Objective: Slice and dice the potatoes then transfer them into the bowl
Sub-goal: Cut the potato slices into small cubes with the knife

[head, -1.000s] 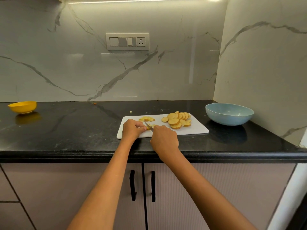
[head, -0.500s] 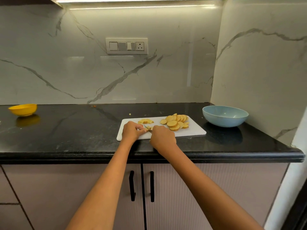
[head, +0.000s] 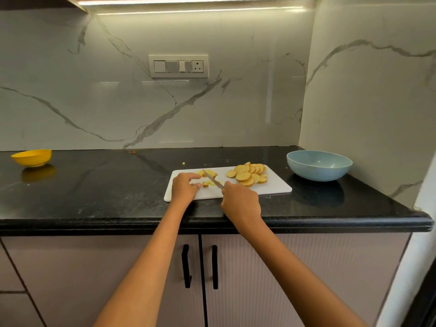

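Observation:
A white cutting board (head: 271, 188) lies on the black counter. A pile of round potato slices (head: 249, 173) sits on its far right part. Smaller cut pieces (head: 207, 173) lie at the board's far middle. My right hand (head: 240, 204) grips a knife (head: 213, 178), whose blade points away and to the left over a potato piece (head: 210, 183). My left hand (head: 185, 187) rests on the board and its fingertips hold that piece. A light blue bowl (head: 319, 164) stands to the right of the board; nothing shows inside it.
A yellow bowl (head: 31, 157) stands at the far left of the counter (head: 94, 185). Marble walls close the back and the right side. Small potato bits (head: 183, 163) lie behind the board. Cabinet doors with black handles (head: 200, 266) are below the counter edge.
The knife blade now lies more in view over the piece, and my left hand's fingers have spread a little. The camera has shifted slightly; the slices and bowls stay put.

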{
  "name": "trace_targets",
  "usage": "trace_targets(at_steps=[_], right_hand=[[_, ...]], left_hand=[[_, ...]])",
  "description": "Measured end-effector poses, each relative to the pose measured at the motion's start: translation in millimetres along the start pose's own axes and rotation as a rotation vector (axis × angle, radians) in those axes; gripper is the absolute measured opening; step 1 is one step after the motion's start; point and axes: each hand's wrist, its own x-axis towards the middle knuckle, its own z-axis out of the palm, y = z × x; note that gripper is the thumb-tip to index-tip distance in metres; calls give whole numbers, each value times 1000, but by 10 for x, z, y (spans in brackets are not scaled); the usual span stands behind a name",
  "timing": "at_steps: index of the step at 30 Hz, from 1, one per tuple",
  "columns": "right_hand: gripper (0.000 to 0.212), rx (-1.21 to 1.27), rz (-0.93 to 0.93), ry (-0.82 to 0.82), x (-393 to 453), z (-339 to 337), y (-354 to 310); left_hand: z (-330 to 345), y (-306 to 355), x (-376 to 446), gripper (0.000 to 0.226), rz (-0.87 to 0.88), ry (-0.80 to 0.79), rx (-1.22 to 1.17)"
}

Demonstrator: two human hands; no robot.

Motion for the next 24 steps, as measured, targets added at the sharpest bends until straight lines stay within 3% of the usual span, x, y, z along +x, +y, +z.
trace_targets(at_steps=[4, 8, 12, 16, 24], right_hand=[[33, -131, -101, 39, -1, 39, 44], [33, -172, -119, 73, 12, 80, 44], [32, -184, -129, 80, 15, 116, 51], [35, -214, -128, 84, 37, 138, 62], [46, -176, -41, 71, 100, 185, 82]], left_hand=[[1, 47, -7, 41, 120, 57, 63], [26, 53, -12, 54, 198, -28, 199], [56, 43, -28, 60, 165, -161, 306], [62, 58, -30, 66, 162, -155, 298], [67, -24, -8, 22, 61, -61, 193]])
